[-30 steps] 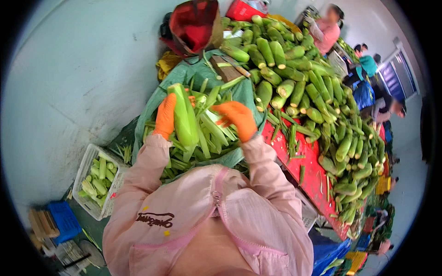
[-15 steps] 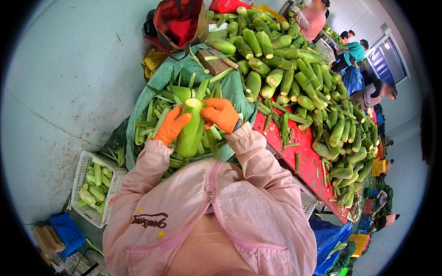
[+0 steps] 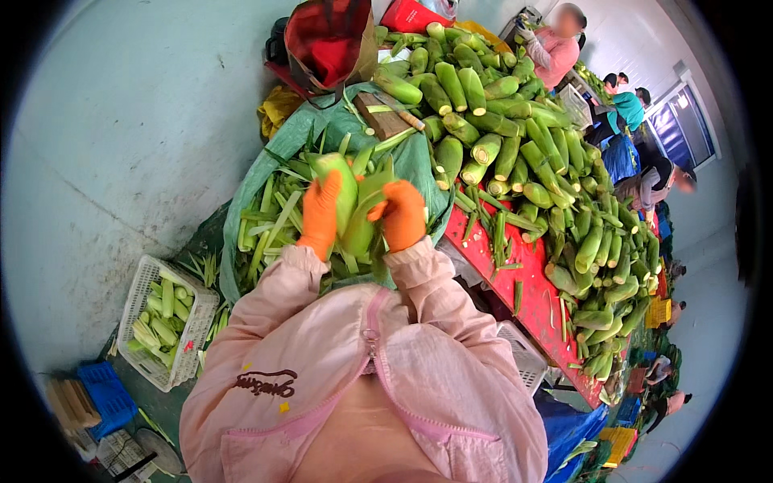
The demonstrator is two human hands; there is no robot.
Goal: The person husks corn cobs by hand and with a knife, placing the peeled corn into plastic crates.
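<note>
Both my hands wear orange gloves and come out of pink sleeves. My left hand [image 3: 320, 216] grips the left side of a green corn ear [image 3: 346, 193] still in its husk, held upright in front of me. My right hand [image 3: 400, 214] is closed on a loosened husk leaf [image 3: 369, 211] on the ear's right side, pulled a little away from it. Below the ear is a green sack [image 3: 419, 157] full of stripped husk leaves [image 3: 270, 221].
A long red table [image 3: 535, 294] on my right carries a big heap of unhusked corn [image 3: 515, 137]. A wooden-handled cleaver [image 3: 385, 115] lies near the sack. A white crate [image 3: 135, 306] with husked cobs sits at lower left. Several other people work at the far end.
The ear has been turned and raised slightly; my right hand has shifted from the ear's top to its right side, peeling a husk leaf outward.
</note>
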